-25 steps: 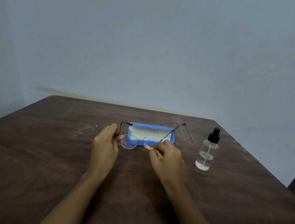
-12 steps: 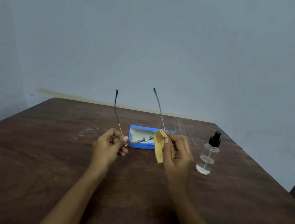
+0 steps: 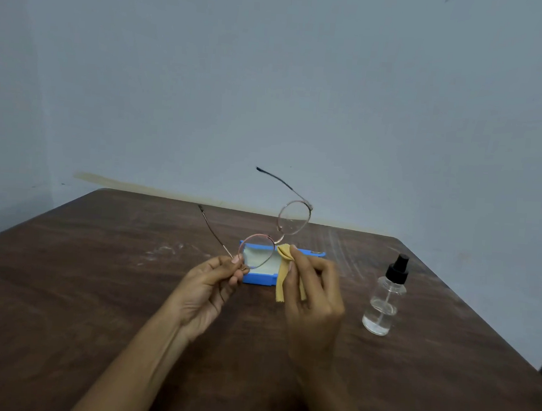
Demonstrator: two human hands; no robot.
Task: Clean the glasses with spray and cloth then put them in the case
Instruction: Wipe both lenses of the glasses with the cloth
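Behind hands: open blue case [image 3: 257, 279]; spray bottle [image 3: 385, 306] right. Left hand [image 3: 206, 292] pinches glasses [image 3: 275, 235]; right hand [image 3: 315, 301] holds cloth [image 3: 285, 271].

Two bare forearms, no sleeves in view. Left hand [image 3: 206, 292] and right hand [image 3: 315, 301] bare: no rings, watch or bracelets visible. Short fingernails, unpainted.

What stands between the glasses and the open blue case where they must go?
Nothing visible blocks it. The glasses, pinched in the left hand, are above the open case; the right hand with the cloth covers only its right end.
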